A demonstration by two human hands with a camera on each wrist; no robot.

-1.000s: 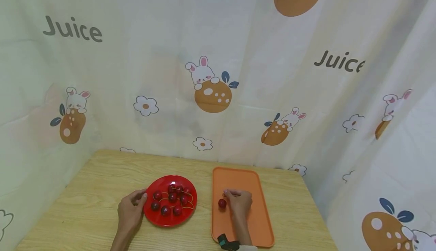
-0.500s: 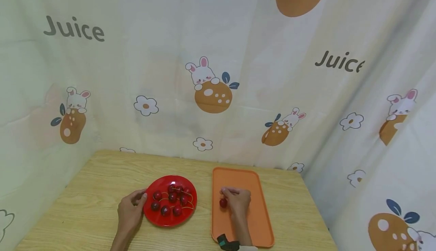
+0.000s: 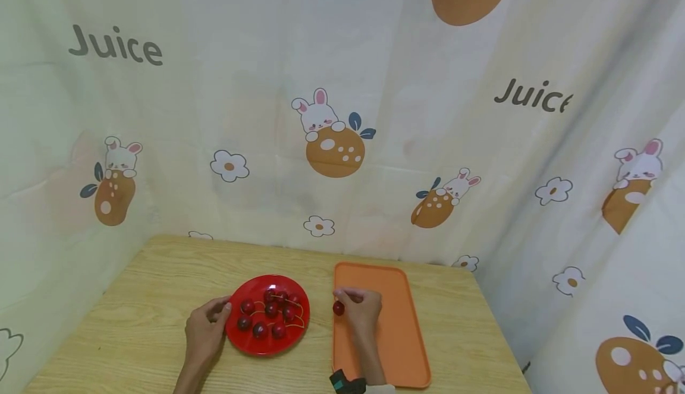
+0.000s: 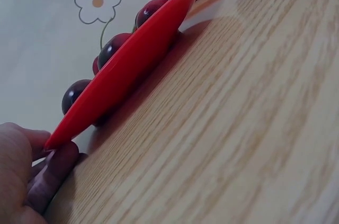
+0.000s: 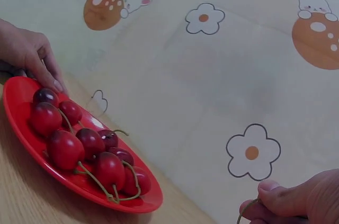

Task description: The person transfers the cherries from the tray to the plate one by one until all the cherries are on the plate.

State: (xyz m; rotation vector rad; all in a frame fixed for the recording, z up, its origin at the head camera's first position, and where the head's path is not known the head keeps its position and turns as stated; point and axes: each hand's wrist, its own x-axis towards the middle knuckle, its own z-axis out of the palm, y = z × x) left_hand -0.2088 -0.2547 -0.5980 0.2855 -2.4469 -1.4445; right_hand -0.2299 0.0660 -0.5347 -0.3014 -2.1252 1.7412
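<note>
My left hand (image 3: 206, 328) pinches the left rim of a red plate (image 3: 251, 346), thumb on top and fingers beneath, as the left wrist view shows. On the plate lie several dark red cherries (image 3: 271, 309) with green stems. Over the left edge of an orange tray (image 3: 396, 334), my right hand (image 3: 364, 311) pinches a single cherry (image 3: 339, 308) by its stem; the fruit hangs below the fingertips. In the right wrist view only the thin stem (image 5: 247, 209) shows between thumb and finger, and the fruit lies out of frame.
Plate and tray stand side by side on a wood-grain table (image 3: 150, 287), with a strip of tabletop between them. A pale printed curtain (image 3: 257, 114) hangs behind the table and along both sides.
My right hand has moved left and slightly away from me, carrying the cherry from over the tray's inside to its left edge. The left hand and plate have stayed put.
</note>
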